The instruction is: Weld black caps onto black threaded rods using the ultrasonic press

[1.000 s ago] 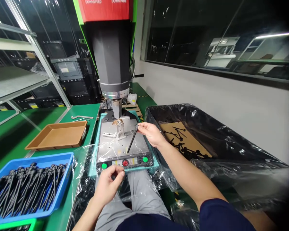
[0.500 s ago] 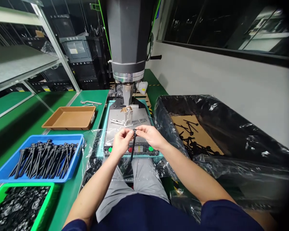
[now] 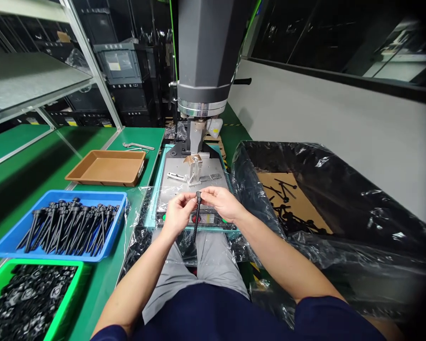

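Note:
Between my two hands hangs a black ribbed rod with a wider cap (image 3: 198,215), its cap uppermost and its stem pointing down toward my lap. My left hand (image 3: 179,210) pinches near the cap from the left, thumb and fingers closed. From the other side my right hand (image 3: 223,203) grips the cap with its fingertips. Just beyond the hands stands a metal fixture (image 3: 195,169) on the grey base plate (image 3: 168,199) of a press-like machine. Above the fixture is the machine's dark grey head (image 3: 205,57).
At left, a blue tray (image 3: 102,251) holds many capped black rods, and a green bin (image 3: 71,289) holds small black parts. Behind them lie a brown tray (image 3: 106,168) and a wrench (image 3: 138,146). A plastic-lined box (image 3: 341,189) with black rods on cardboard stands right.
The view has turned slightly left, so the machine and trays sit further right. Both hands still hold the rod; its cap shows more plainly between the fingertips.

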### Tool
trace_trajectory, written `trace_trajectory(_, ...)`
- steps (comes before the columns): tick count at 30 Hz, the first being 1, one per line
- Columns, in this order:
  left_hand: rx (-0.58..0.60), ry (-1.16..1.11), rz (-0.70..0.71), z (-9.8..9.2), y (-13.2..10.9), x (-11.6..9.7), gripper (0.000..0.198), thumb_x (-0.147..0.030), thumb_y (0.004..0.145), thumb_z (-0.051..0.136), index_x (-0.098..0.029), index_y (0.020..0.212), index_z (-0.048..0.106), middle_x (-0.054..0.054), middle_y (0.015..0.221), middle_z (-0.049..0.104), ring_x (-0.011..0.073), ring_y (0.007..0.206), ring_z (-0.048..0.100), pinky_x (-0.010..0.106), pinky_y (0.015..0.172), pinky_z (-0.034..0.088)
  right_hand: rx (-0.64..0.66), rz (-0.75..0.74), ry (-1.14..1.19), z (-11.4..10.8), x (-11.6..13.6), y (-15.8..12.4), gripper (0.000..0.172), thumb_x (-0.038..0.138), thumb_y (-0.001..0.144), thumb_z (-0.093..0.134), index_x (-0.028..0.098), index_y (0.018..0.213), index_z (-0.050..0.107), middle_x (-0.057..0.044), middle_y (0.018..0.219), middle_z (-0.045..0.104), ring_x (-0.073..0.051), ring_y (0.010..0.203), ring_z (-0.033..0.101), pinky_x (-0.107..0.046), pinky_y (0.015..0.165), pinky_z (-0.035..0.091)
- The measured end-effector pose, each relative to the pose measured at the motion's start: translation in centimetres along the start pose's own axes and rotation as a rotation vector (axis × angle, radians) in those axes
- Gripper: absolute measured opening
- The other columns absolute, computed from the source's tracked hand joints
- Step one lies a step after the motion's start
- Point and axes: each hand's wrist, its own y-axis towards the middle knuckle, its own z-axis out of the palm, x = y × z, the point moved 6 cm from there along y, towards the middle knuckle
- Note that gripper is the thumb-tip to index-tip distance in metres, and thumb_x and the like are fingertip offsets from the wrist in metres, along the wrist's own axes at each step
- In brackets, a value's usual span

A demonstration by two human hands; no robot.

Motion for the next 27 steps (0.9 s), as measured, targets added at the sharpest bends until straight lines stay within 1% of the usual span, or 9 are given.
trace_trajectory(7,-0.011,-0.012,-0.008,-1.0,-0.1,0.5,0.026,-0.035,0.074,0.071,-0.013,0.089,0.07,0.002,0.074,0.067,0.0106,0.063,0.055,0.025,0.063,0.045,0.009,0.0,-0.035,0.7,-0.5,0.4,0.039,0.049,0.061,0.084,0.018,0.081,0.071,0.0,0.077,0.066,-0.016,0.074,0.059,-0.034,0.078,0.048)
trace_trajectory(11,-0.017,-0.015,-0.01,-1.6,-0.1,1.0,0.027,-0.035,0.075,0.07,-0.013,0.091,0.069,0.002,0.075,0.066,0.011,0.063,0.055,0.025,0.062,0.045,-0.007,-0.014,-0.079,1.0,-0.7,0.5,0.039,0.047,0.061,0.084,0.019,0.084,0.071,0.0,0.08,0.067,-0.015,0.074,0.059,-0.032,0.078,0.048)
trace_trajectory(20,-0.046,-0.03,0.009,-2.7,-0.1,1.7,0.025,-0.034,0.075,0.071,-0.015,0.09,0.07,0.003,0.079,0.068,0.0114,0.065,0.056,0.025,0.065,0.044,0.024,-0.003,-0.132,1.9,-0.8,0.7,0.04,0.048,0.065,0.08,0.018,0.089,0.073,-0.003,0.089,0.07,-0.017,0.082,0.061,-0.033,0.083,0.047)
trace_trajectory(27,-0.052,-0.034,0.013,-3.1,-0.2,1.9,0.024,-0.034,0.075,0.07,-0.015,0.089,0.07,0.001,0.076,0.067,0.011,0.064,0.055,0.025,0.064,0.044,0.012,0.001,-0.122,2.0,-1.2,0.9,0.039,0.044,0.064,0.082,0.017,0.089,0.071,-0.001,0.084,0.068,-0.015,0.078,0.06,-0.031,0.08,0.047)
